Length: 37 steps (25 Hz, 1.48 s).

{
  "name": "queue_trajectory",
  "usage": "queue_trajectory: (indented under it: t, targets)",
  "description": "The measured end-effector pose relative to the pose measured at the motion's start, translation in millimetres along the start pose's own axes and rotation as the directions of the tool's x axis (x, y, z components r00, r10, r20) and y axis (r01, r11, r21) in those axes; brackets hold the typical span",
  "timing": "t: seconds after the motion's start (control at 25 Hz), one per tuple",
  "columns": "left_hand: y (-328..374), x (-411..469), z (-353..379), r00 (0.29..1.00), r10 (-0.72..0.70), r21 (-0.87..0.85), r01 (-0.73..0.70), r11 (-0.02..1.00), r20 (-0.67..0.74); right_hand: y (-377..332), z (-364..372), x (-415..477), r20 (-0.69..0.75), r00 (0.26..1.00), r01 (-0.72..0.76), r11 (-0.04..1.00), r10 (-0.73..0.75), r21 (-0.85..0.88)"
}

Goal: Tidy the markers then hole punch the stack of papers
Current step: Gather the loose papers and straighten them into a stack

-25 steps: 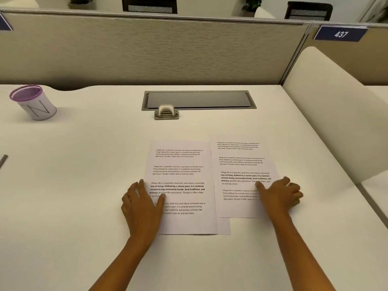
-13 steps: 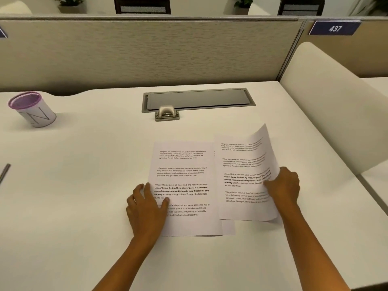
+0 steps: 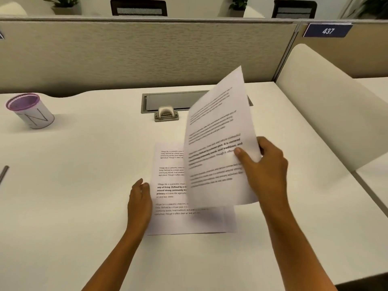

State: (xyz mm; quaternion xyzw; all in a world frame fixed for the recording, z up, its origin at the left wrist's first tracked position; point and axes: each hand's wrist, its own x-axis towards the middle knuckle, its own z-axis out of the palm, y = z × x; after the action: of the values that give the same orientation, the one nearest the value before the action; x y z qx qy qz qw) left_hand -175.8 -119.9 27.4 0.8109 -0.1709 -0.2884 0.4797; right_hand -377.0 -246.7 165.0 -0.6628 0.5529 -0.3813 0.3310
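Head view shows me my right hand (image 3: 265,164) closed on a printed sheet (image 3: 218,139), thumb on its face and fingers behind, the sheet lifted and tilted above the worktop (image 3: 84,185). My left hand (image 3: 139,199) lies loosely open, fingers touching the left edge of the papers (image 3: 174,198) lying flat on the worktop. Farther back stands the hole punch (image 3: 166,113), and a purple-rimmed cup (image 3: 29,110) sits far left.

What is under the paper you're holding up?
Under the lifted paper, more printed sheets lie flat on the desk. Their right halves are covered, so that text is hidden.
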Motion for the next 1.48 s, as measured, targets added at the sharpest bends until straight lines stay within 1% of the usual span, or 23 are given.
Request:
queue_trajectory:
  t: [0.04,0.12,0.2,0.24,0.32,0.36,0.4,0.44,0.48,0.52,0.64,0.72,0.84,0.92,0.96,1.0,1.04,1.08,1.16,1.32,1.4,1.44,1.48]
  targets:
    - [1,1,-2,0.999,-0.047,-0.088,0.049,0.995,0.016,10,9,1,0.029,0.997,-0.07,0.997,0.07,0.023]
    - [2,5,-7,0.995,-0.098,-0.171,0.102,0.98,0.03,35,29,0,0.115,0.966,-0.236,0.972,0.232,0.022]
    - [4,6,-10,0.995,-0.095,-0.168,0.101,0.981,0.041,59,48,-5,0.182,0.915,-0.355,0.933,0.361,-0.065]
    - [5,7,-10,0.995,-0.093,-0.152,0.099,0.983,0.046,68,56,-7,0.2,0.897,-0.376,0.918,0.395,-0.126]
    - [7,6,-9,0.995,-0.085,-0.114,0.092,0.989,0.059,81,70,-14,0.204,0.887,-0.362,0.898,0.415,-0.25]
    - [7,6,-9,0.995,-0.071,-0.094,0.077,0.993,0.068,85,76,-17,0.19,0.894,-0.326,0.88,0.406,-0.346]
    - [7,5,-8,0.996,-0.05,-0.073,0.055,0.996,0.077,87,81,-21,0.164,0.906,-0.277,0.838,0.391,-0.471]
    - [7,3,-6,0.996,-0.028,-0.057,0.033,0.998,0.086,87,86,-24,0.136,0.917,-0.227,0.772,0.374,-0.593]
    - [8,2,-4,0.996,-0.009,-0.045,0.013,0.999,0.094,85,90,-28,0.109,0.925,-0.199,0.709,0.364,-0.676]
    - [8,1,-2,0.995,0.006,-0.04,-0.002,0.999,0.102,84,93,-30,0.086,0.927,-0.198,0.672,0.365,-0.713]
    - [8,-2,4,0.993,0.034,-0.053,-0.028,0.998,0.114,81,103,-31,0.057,0.92,-0.227,0.647,0.387,-0.728]
    - [7,-2,6,0.993,0.044,-0.048,-0.039,0.998,0.109,78,107,-26,0.049,0.899,-0.269,0.636,0.436,-0.723]
    - [7,-1,7,0.992,0.062,0.018,-0.064,0.998,0.113,74,105,-16,0.065,0.853,-0.335,0.639,0.518,-0.693]
    - [5,-1,7,0.99,0.08,0.062,-0.088,0.994,0.12,74,102,-10,0.12,0.828,-0.362,0.687,0.547,-0.631]
    - [4,-1,6,0.988,0.083,0.069,-0.092,0.993,0.127,74,101,-8,0.159,0.824,-0.379,0.737,0.544,-0.559]
    - [3,0,5,0.987,0.082,0.067,-0.092,0.994,0.136,74,99,-7,0.197,0.83,-0.39,0.794,0.523,-0.465]
    - [2,1,3,0.986,0.08,0.061,-0.089,0.994,0.145,74,96,-6,0.218,0.851,-0.379,0.846,0.478,-0.376]
    - [3,2,2,0.985,0.074,0.05,-0.083,0.995,0.155,73,94,-5,0.229,0.879,-0.339,0.886,0.418,-0.316]
    - [3,4,-2,0.986,0.054,0.003,-0.055,0.998,0.161,73,88,-3,0.264,0.92,-0.221,0.94,0.29,-0.26]
    - [3,10,-15,0.998,-0.011,-0.163,0.022,0.986,0.07,64,79,-1,0.295,0.95,-0.058,0.984,0.107,-0.169]
    - [5,15,-24,0.999,0.003,-0.158,0.004,0.987,0.044,56,73,1,0.271,0.962,0.003,0.997,0.018,-0.078]
    - [8,18,-29,0.998,0.025,-0.161,-0.016,0.987,0.052,52,71,2,0.256,0.967,0.03,0.999,-0.023,-0.024]
    - [13,21,-33,0.996,0.047,-0.2,-0.032,0.979,0.07,48,70,2,0.246,0.968,0.048,0.998,-0.054,0.03]
